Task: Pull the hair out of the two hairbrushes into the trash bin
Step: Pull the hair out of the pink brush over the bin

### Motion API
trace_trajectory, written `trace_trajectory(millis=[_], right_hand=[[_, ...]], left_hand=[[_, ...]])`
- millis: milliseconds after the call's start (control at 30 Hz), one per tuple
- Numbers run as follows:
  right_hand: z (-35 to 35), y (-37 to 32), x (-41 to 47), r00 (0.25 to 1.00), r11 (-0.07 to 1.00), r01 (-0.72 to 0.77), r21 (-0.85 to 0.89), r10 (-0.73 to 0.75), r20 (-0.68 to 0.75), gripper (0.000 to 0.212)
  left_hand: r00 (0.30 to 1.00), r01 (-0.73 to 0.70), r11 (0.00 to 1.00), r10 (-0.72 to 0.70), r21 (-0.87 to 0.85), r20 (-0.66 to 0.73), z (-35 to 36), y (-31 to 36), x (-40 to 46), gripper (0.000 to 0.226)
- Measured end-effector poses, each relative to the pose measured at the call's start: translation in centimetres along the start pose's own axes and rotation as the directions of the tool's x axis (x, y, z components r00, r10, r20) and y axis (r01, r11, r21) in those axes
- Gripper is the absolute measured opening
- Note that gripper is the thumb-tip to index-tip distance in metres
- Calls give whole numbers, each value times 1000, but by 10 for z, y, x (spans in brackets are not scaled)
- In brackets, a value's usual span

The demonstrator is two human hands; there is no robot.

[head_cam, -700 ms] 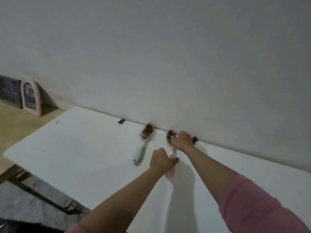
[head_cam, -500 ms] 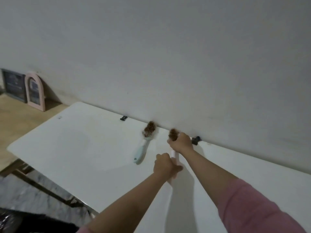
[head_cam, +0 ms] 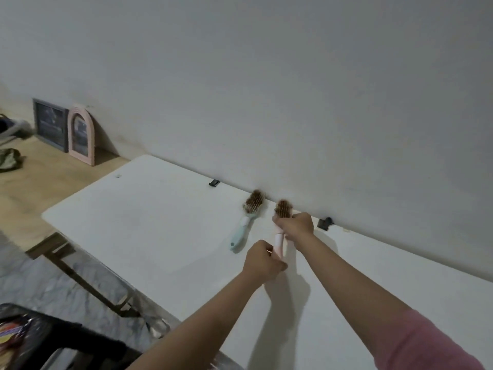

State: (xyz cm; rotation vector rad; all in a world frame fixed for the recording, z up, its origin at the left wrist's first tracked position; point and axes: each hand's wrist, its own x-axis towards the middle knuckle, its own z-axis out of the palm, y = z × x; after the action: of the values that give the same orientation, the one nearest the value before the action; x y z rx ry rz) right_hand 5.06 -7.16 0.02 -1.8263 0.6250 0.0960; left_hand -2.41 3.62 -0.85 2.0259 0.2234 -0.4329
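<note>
left grip [head_cam: 262, 259]: fist wrapped round the handle end of the pink brush [head_cam: 279, 240]; looks like it steadies the brush so the other hand can pull.
right grip [head_cam: 296, 226]: fingers pinched together at the base of the brush head, on the hair [head_cam: 283, 208] by the look of it; exact contact hidden by the knuckles.
pink brush: handle toward 6 o'clock, head toward 12, near the wall; lifted or resting, can't tell.
teal brush [head_cam: 246, 222]: lies flat on the bench just at 9 o'clock of the pink one, apart from it, bristles up, full of hair, untouched.
bin [head_cam: 32, 340]: dark, at 7 o'clock, on the floor below the bench edge; well apart from the brushes, so hair has to be carried over.
bench [head_cam: 149, 225]: white, matte, pushed against the wall; two small dark clips at its far edge.
room: plain grey wall, dim light; wooden surface at 9 o'clock with two frames leaning on the wall.
</note>
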Motion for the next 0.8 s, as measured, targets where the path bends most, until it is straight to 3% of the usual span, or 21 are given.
trace_trajectory(millis=[133, 267, 567, 800], right_hand=[[19, -9, -32, 994, 953, -61, 295, 32, 104, 24], [51, -18, -74, 980, 877, -118, 466, 29, 195, 12], [172, -25, -190, 932, 843, -186, 505, -12, 363, 26], [263, -2, -245, 868, 857, -262, 444, 8, 497, 30]], left_hand=[[1000, -26, 981, 24, -194, -13, -40, -20, -28, 35], [1000, -10, 941, 12, -338, 5, -86, -43, -67, 41], [996, -19, 875, -25, -484, -83, -197, -139, -148, 36], [976, 49, 852, -152, -521, -156, -250, -220, -182, 39]])
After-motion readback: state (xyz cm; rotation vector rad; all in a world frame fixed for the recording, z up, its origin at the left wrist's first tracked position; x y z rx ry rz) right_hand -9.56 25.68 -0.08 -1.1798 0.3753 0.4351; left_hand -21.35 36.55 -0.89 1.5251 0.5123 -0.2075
